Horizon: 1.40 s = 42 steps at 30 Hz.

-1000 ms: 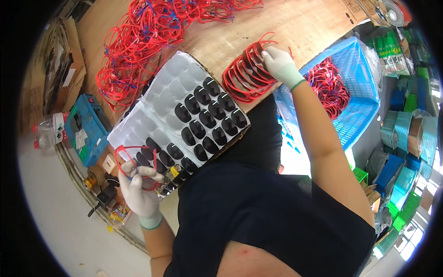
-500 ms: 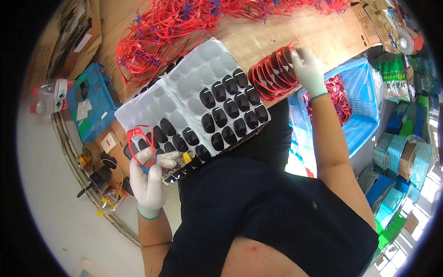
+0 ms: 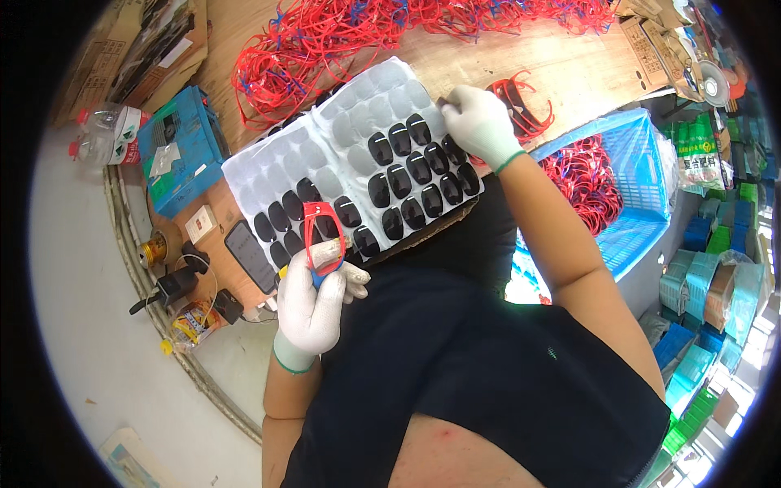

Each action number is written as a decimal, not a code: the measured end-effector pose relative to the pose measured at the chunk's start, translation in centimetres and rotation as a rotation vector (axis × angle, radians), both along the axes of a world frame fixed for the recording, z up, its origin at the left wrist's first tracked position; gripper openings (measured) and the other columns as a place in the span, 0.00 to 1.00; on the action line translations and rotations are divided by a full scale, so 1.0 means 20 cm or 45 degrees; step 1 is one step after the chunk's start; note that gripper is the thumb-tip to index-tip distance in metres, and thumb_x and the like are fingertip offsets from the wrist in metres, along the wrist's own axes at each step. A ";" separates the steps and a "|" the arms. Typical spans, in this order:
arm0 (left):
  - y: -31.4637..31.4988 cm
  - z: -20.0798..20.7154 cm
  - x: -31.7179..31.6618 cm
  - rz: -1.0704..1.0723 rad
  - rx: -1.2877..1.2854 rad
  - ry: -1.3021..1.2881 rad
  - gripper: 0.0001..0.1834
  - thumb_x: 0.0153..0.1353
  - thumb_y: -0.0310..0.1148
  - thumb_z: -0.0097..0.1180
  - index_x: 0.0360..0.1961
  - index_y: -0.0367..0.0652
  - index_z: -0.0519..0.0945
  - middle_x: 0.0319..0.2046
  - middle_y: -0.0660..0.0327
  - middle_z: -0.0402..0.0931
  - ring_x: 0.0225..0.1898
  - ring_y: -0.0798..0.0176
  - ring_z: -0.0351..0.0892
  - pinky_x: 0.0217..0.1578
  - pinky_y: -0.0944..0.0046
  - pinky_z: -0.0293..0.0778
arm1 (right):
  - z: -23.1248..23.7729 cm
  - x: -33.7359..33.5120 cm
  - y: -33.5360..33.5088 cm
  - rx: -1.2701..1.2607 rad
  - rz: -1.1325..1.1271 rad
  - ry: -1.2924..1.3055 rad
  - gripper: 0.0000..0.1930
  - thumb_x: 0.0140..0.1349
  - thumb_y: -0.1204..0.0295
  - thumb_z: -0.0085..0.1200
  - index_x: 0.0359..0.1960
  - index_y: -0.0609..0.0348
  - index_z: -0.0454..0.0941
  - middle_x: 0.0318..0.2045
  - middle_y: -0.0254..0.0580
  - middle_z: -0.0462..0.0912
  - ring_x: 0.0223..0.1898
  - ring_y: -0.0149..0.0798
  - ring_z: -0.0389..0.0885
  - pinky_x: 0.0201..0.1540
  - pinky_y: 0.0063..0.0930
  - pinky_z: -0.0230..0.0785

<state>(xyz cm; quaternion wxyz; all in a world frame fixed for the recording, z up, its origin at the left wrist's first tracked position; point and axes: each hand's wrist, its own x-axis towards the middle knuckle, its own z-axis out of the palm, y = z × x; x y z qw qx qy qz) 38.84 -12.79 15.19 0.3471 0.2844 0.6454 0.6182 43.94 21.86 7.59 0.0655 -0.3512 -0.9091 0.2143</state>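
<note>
My left hand [image 3: 313,313], in a white glove, is closed on a red glasses frame [image 3: 341,236] and holds it raised over the near left part of a white lens tray [image 3: 378,93]. Rows of dark lenses [image 3: 399,180] lie in the tray; its far pockets show pale and without lenses. At the tray's right edge is my gloved right hand [image 3: 480,126], its fingers curled together. A small dark bit shows at its fingertips, too little to name. Red glasses with dark lenses [image 3: 521,106] stand just beyond this hand, which hides part of their row.
A tangled heap of red frames [image 3: 325,49] spreads along the table's far side. At right stands a blue basket [image 3: 639,215] with more red frames. To the left are a blue box [image 3: 183,154], a phone [image 3: 250,256], a tape roll [image 3: 163,248] and a plastic bottle [image 3: 106,134].
My right hand has moved left from the row of red glasses to the tray's edge, its fingers curling. My left hand has shifted right with the red frame. The whole view has shifted slightly.
</note>
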 end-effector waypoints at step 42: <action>-0.24 -0.29 -0.18 -0.186 -0.836 1.223 0.10 0.50 0.29 0.65 0.33 0.44 0.78 0.43 0.60 0.80 0.45 0.51 0.79 0.46 0.53 0.74 | 0.30 0.28 -0.63 -2.074 0.186 0.847 0.13 0.68 0.72 0.51 0.45 0.72 0.78 0.35 0.49 0.84 0.29 0.35 0.82 0.36 0.32 0.78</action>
